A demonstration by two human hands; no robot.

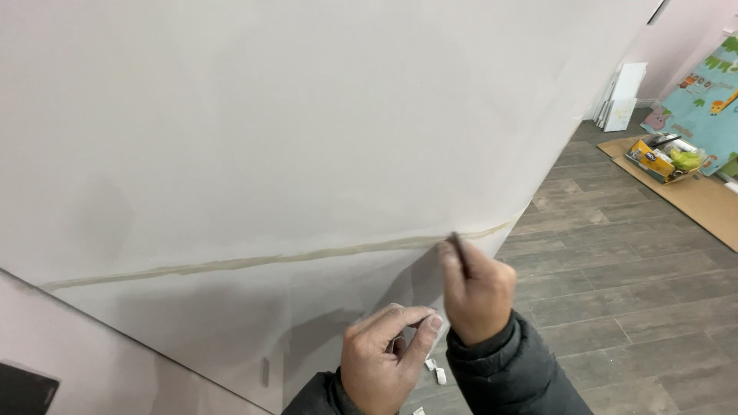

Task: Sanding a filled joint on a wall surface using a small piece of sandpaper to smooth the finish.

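- A large white panel (307, 131) stands tilted across most of the view, its lower right corner above the grey wood-look floor (615, 292).
- A long, thin yellowish line of old adhesive or tape residue (261, 262) runs across the panel, rising slightly towards the right edge.
- The right hand (477, 296) is held at the right end of that line, its fingers closed tightly round a thin dark blade or scraper (458, 252), whose tip touches the residue.
- The left hand (384, 357) is seen just below and to the left, loosely curled with thumb against fingertips; whether a small scrap is pinched there cannot be told.
- Small white bits (438, 374) lie on the floor beneath the hands.
- Further off, a sheet of cardboard (692, 196) carries a tray of tools (665, 157); white boards (621, 96) lean against the far wall beside a colourful play mat (703, 100).
- Risk, as judged: the panel face could be gouged or scratched if the blade were tilted too steeply or pressed hard.
- The blade could slip off the panel's edge, since work is done close to the corner, and the left hand nearby could be nicked.
- The panel appears unsupported at this corner, so it could flex or shift under pressure.
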